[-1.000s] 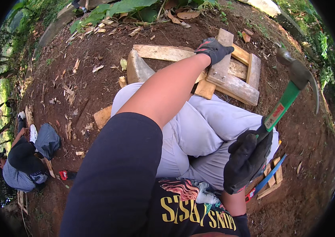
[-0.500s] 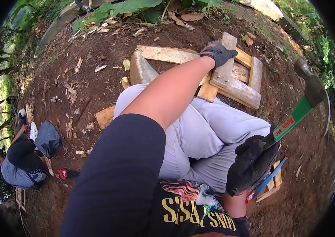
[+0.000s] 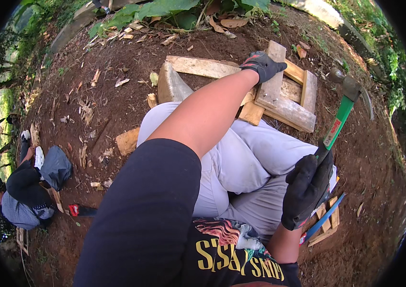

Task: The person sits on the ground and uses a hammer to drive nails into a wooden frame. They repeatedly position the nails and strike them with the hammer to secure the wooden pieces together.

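My left hand (image 3: 262, 66), in a dark glove, reaches across and grips an upright wooden board (image 3: 273, 87) near its far end. That board lies over a rough wooden frame (image 3: 310, 91) made of several planks, resting on the soil in front of my legs. Small nails stick up near the board's lower end, where it crosses another plank (image 3: 290, 111). My right hand (image 3: 308, 189), also gloved, is closed round the grip of a claw hammer (image 3: 338, 120) with a green handle. The hammer head is raised to the right of the frame, touching nothing.
Beside my right hip lie a blue-edged saw (image 3: 326, 217) and wood pieces (image 3: 330, 229). A wood offcut (image 3: 127, 142) is left of my knee. At far left another person (image 3: 26, 196) sits by a dark bag (image 3: 56, 167); a red-handled tool (image 3: 74, 210) lies nearby.
My right hand has turned the hammer, so its head has swung leftward, closer to the frame. My left hand has stayed on the board.
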The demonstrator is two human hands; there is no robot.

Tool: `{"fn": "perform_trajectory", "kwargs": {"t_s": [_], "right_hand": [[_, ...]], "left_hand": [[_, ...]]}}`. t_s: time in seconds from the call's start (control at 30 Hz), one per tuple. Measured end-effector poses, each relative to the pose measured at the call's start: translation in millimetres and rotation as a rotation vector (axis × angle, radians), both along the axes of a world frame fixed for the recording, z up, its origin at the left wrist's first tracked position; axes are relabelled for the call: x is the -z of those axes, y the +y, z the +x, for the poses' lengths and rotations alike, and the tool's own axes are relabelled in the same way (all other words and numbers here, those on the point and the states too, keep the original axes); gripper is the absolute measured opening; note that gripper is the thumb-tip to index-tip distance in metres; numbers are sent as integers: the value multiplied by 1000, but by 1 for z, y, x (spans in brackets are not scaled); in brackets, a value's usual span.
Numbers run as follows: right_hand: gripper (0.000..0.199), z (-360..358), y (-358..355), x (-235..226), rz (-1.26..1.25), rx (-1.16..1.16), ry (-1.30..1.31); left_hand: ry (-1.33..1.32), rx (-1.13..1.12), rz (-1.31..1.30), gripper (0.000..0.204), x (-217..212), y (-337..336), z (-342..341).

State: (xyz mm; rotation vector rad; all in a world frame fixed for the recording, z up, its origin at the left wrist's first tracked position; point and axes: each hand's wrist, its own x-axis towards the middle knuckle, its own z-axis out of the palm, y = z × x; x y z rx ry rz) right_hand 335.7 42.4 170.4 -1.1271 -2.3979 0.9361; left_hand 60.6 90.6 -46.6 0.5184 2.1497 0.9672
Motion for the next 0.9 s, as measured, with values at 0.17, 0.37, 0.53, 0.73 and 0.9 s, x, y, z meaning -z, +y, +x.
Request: {"fn": "perform_trajectory", "kwargs": {"t_s": [0.17,0.37,0.53,0.73,0.9], "right_hand": [[38,9,-5,51,235,-219,-228],[37,10,-3,39,230,-204,-175],[33,-31,54,-8,-119,6,-205],[39,-68,169,86,-96,-151,-351],[56,-103,152,121,-169,-284,-471]], "left_hand": [[0,19,-35,83,-4,5,1],[40,25,-49,79,6,6,-3],[82,33,-101,78,-5,6,-1],[168,169,-166,84,-6,13,-4],[117,295,-68,83,3,2,-24]]}}
